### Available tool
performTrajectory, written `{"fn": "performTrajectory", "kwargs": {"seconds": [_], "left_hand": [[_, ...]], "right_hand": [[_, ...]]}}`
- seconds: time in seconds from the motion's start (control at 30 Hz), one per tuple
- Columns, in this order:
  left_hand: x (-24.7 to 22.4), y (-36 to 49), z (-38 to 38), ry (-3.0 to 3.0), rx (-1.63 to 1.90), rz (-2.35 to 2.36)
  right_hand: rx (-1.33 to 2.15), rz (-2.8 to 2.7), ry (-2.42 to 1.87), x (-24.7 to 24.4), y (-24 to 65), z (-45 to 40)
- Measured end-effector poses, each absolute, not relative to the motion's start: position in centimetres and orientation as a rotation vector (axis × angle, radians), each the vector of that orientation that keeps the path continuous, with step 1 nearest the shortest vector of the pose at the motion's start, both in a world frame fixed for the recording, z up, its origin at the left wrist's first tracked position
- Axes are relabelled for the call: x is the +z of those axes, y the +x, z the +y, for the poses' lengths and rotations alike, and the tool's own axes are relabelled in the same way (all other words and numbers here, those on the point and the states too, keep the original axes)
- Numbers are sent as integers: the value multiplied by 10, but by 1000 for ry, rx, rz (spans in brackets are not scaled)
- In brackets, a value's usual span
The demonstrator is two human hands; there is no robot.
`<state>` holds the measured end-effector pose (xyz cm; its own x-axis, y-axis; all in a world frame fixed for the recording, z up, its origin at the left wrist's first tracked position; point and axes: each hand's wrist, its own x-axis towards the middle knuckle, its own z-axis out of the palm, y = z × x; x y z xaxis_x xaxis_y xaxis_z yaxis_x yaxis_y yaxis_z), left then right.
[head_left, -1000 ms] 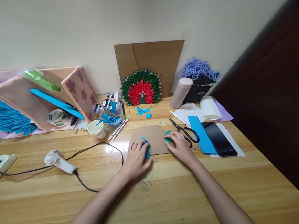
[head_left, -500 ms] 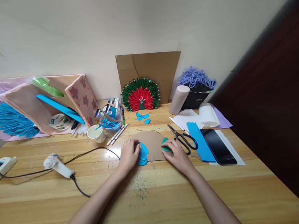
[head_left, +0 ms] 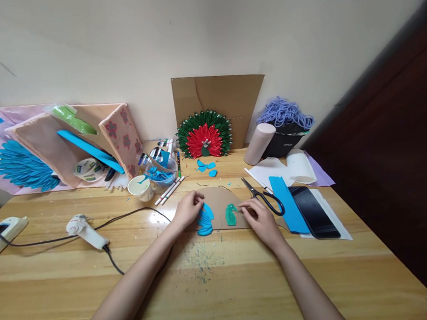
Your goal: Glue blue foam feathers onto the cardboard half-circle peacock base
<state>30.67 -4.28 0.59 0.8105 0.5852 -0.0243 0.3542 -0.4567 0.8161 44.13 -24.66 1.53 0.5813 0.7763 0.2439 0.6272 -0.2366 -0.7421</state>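
A: Where is the green bird-shaped cutout [head_left: 231,215]?
B: It lies upright in outline on the right part of the half-round cardboard [head_left: 218,196]; the fan of blue petals [head_left: 205,221] is on the left part, and bare board shows between them.
A: And the hands?
B: The left hand [head_left: 188,210] is bent over the board's left side, fingertips at the top of the petals; whether it pinches one, I cannot tell; the right hand [head_left: 261,221] has its fingers half curled by the bird's beak, and I cannot tell whether they grip it or only rest there.
A: How would the bird handle?
B: Light and thin, I'd judge; the narrow beak looks easy to bend, so the broad body is the better hold, taken by its edges.
A: The petals?
B: Soft and light, probably, and easily creased; they look best held where they bunch together, not by the loose tips; the cardboard seems stiff but light, and its rim suits a hold, clear of the scissors [head_left: 256,192] to its right.
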Motion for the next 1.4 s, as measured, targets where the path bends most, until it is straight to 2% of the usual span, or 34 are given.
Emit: {"fn": "performTrajectory", "kwargs": {"seconds": [0.27,0.53,0.87,1.03,1.17,1.4], "left_hand": [[10,310,-37,2166,211,611],[20,321,-28,2340,279,656],[15,408,-21,2504,434,828],[8,409,-18,2495,503,808],[7,402,-1,2436,586,988],[5,410,30,2341,436,1134]], "right_hand": [[-128,-574,-2200,-15,476,-264],[-168,-677,-2370,-20,477,-261],[-263,-751,-2351,-27,478,-260],[-274,-753,-2330,-29,478,-259],[-301,-753,-2312,-30,477,-258],[-279,-746,-2319,-28,477,-258]]}}
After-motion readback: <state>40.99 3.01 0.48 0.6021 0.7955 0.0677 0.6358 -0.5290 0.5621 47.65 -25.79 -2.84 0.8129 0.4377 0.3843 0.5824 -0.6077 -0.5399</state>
